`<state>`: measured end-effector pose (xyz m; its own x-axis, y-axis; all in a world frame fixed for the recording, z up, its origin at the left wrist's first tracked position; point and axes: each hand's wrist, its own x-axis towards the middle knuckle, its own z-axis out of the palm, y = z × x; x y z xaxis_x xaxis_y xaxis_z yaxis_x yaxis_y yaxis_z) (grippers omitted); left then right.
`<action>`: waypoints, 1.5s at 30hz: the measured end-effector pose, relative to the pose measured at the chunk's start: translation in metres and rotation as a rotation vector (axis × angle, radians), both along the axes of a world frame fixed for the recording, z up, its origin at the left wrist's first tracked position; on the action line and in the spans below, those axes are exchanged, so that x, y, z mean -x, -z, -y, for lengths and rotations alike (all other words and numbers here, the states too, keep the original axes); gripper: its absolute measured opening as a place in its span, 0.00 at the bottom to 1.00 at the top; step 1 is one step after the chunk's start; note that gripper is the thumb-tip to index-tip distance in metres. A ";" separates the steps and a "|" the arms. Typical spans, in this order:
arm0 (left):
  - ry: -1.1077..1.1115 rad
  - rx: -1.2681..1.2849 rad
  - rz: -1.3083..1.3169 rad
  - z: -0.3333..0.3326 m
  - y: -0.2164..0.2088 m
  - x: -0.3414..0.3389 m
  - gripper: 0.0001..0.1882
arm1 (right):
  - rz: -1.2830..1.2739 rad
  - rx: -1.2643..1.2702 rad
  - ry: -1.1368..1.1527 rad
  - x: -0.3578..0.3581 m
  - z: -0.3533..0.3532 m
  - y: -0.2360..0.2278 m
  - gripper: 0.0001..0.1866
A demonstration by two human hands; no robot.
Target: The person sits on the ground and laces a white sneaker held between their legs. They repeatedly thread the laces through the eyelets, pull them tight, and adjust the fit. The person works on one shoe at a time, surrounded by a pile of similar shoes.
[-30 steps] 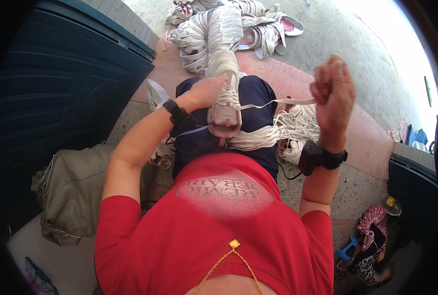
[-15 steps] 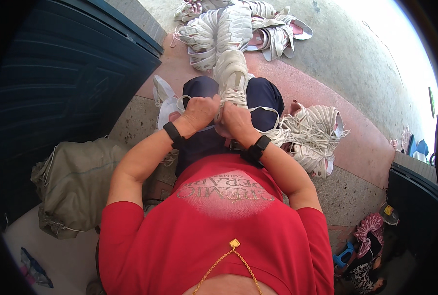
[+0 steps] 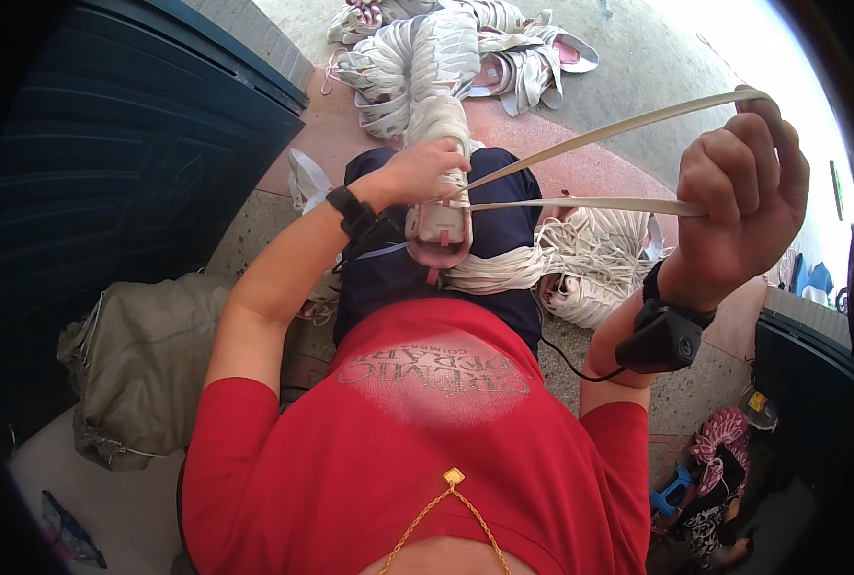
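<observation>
A white shoe (image 3: 440,226) with a pink lining rests on my lap, its heel opening toward me. My left hand (image 3: 415,174) is closed on the shoe's upper beside the lacing, with some fingertips hidden. Out to the right my right hand (image 3: 748,182) is raised, its fingers closed round a cream shoelace (image 3: 604,132). Two lengths of this lace run from the shoe's eyelets to the hand, the upper one drawn straight. A bundle of loose shoelaces (image 3: 499,271) lies across my right thigh, below the shoe.
Stacked white shoes (image 3: 412,62) stand ahead of my knees, with shoe uppers (image 3: 532,72) beside them. More laced shoes (image 3: 594,259) lie to my right. A dark door (image 3: 139,163) and an olive sack (image 3: 163,359) are at left. A black cable (image 3: 570,369) hangs from my right wrist device.
My right hand has swung from the shoe far out to the right, drawing the shoelace with it. My left hand has shifted from the lace onto the shoe's upper.
</observation>
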<state>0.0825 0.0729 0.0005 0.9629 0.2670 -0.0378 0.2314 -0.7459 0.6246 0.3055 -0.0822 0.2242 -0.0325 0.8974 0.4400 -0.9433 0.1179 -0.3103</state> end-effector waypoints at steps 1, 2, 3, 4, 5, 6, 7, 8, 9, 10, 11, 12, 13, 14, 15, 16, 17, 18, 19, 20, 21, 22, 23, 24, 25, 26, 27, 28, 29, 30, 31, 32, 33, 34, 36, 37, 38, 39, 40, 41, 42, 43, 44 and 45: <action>0.120 0.245 -0.085 0.000 -0.009 -0.013 0.15 | 0.027 0.016 0.014 0.006 -0.004 -0.001 0.10; 0.239 0.490 -0.172 0.001 -0.020 -0.026 0.16 | 0.055 0.034 0.026 0.011 -0.011 -0.001 0.10; 0.355 0.735 -0.260 0.000 -0.033 -0.033 0.18 | 0.220 0.004 -0.077 0.002 -0.019 0.006 0.11; 0.317 0.775 -0.247 -0.005 -0.049 -0.035 0.17 | 0.361 0.115 0.078 0.005 -0.019 0.006 0.07; 0.293 0.818 -0.234 -0.008 -0.066 -0.035 0.16 | 0.500 0.210 0.420 0.001 -0.020 0.016 0.10; 0.267 0.860 -0.221 -0.013 -0.074 -0.032 0.15 | 0.634 0.305 0.764 -0.006 -0.024 0.032 0.14; 0.060 1.055 -0.013 -0.027 -0.069 -0.011 0.14 | 0.417 0.320 0.703 -0.028 -0.027 0.054 0.16; -0.081 1.248 0.202 -0.049 -0.066 0.000 0.13 | 0.151 0.371 0.585 -0.064 -0.012 0.064 0.16; -0.268 1.329 0.314 -0.072 -0.068 0.014 0.13 | -0.050 0.468 0.581 -0.108 0.005 0.094 0.16; -0.495 1.419 0.459 -0.095 -0.061 0.034 0.11 | -0.026 0.563 0.603 -0.133 0.019 0.124 0.16; -0.618 1.516 0.566 -0.122 -0.047 0.073 0.12 | 0.095 0.551 0.588 -0.134 0.025 0.151 0.18; -0.728 1.619 0.676 -0.139 -0.037 0.099 0.13 | 0.243 0.591 0.594 -0.126 0.029 0.169 0.21; -0.893 1.520 0.630 -0.135 -0.035 0.102 0.13 | 0.446 0.869 0.790 -0.094 0.027 0.174 0.21; -1.037 1.416 0.573 -0.127 -0.038 0.102 0.14 | 0.707 1.004 0.836 -0.066 0.031 0.190 0.17; -1.185 1.298 0.517 -0.117 -0.041 0.105 0.14 | 1.035 1.048 0.674 -0.027 0.035 0.192 0.14; -1.161 1.195 0.440 -0.100 -0.035 0.099 0.16 | 1.248 0.879 0.556 -0.005 0.042 0.218 0.14; -1.084 1.146 0.359 -0.083 -0.024 0.096 0.16 | 1.359 0.779 0.476 0.029 0.043 0.223 0.13; -0.996 1.050 0.244 -0.064 -0.011 0.091 0.16 | 1.434 0.693 0.333 0.050 0.047 0.243 0.12; -0.898 0.990 0.093 -0.044 -0.005 0.083 0.14 | 1.604 0.597 0.317 0.065 0.041 0.249 0.10; -0.828 0.978 0.063 -0.017 0.002 0.073 0.13 | 1.770 0.491 0.300 0.075 0.037 0.253 0.08; -0.761 0.961 0.036 0.007 0.009 0.066 0.12 | 1.851 0.457 0.407 0.078 0.033 0.261 0.07; -0.657 0.874 -0.030 0.019 0.019 0.065 0.12 | 1.930 0.425 0.522 0.079 0.027 0.271 0.06; -0.628 0.784 -0.165 0.029 0.025 0.062 0.12 | 2.004 0.386 0.638 0.080 0.022 0.276 0.06; -0.655 0.786 -0.141 0.035 0.030 0.061 0.11 | 1.974 0.394 0.706 0.082 0.019 0.280 0.06; -0.681 0.788 -0.119 0.041 0.030 0.059 0.11 | 1.943 0.404 0.773 0.084 0.017 0.283 0.06; -0.708 0.791 -0.097 0.044 0.032 0.059 0.11 | 1.911 0.413 0.839 0.086 0.016 0.285 0.06; -0.698 0.721 -0.060 0.045 0.041 0.062 0.11 | 1.932 0.431 0.837 0.089 0.014 0.287 0.06; -0.654 0.617 -0.057 0.046 0.038 0.060 0.11 | 1.953 0.453 0.836 0.091 0.014 0.289 0.06; -0.610 0.514 -0.054 0.048 0.033 0.060 0.11 | 1.974 0.474 0.835 0.093 0.013 0.290 0.05; -0.564 0.411 -0.050 0.049 0.030 0.059 0.11 | 2.025 0.450 0.857 0.095 0.013 0.291 0.05; -0.522 0.248 -0.037 0.048 0.030 0.061 0.11 | 2.071 0.415 0.878 0.099 0.012 0.288 0.05; -0.477 0.085 -0.026 0.047 0.031 0.063 0.11 | 2.118 0.379 0.899 0.102 0.012 0.286 0.04; -0.431 -0.077 -0.015 0.046 0.033 0.065 0.11 | 2.161 0.307 0.933 0.104 0.012 0.285 0.04; -0.482 0.014 -0.034 0.045 0.033 0.067 0.11 | 2.202 0.227 0.971 0.106 0.011 0.283 0.04; -0.586 0.199 -0.069 0.047 0.033 0.071 0.12 | 2.235 0.165 0.994 0.107 0.011 0.280 0.05; -0.591 0.208 -0.072 0.048 0.033 0.073 0.12 | 2.229 0.181 0.975 0.106 0.013 0.279 0.06; -0.596 0.216 -0.076 0.049 0.032 0.076 0.12 | 2.222 0.198 0.956 0.105 0.014 0.278 0.06; -0.601 0.225 -0.079 0.049 0.032 0.079 0.13 | 2.233 0.262 0.952 0.106 0.012 0.277 0.06; -0.623 0.223 -0.105 0.051 0.029 0.078 0.13 | 2.231 0.273 0.962 0.104 0.013 0.277 0.06; -0.645 0.221 -0.132 0.051 0.024 0.076 0.13 | 2.229 0.286 0.973 0.103 0.013 0.278 0.06; -0.665 0.219 -0.158 0.052 0.021 0.076 0.13 | 2.227 0.301 0.984 0.103 0.013 0.278 0.07; -0.667 0.219 -0.161 0.052 0.023 0.077 0.13 | 2.224 0.315 0.972 0.103 0.013 0.279 0.06; -0.668 0.219 -0.164 0.052 0.027 0.078 0.13 | 2.231 0.320 0.962 0.103 0.013 0.279 0.06; -0.668 0.219 -0.167 0.052 0.031 0.079 0.13 | 2.237 0.325 0.952 0.103 0.014 0.278 0.06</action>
<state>0.0033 0.0206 -0.0303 0.5738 0.7660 -0.2900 0.6993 -0.2738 0.6603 0.2026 -0.0960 -0.0537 0.2230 0.9441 0.2430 0.9048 -0.1077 -0.4119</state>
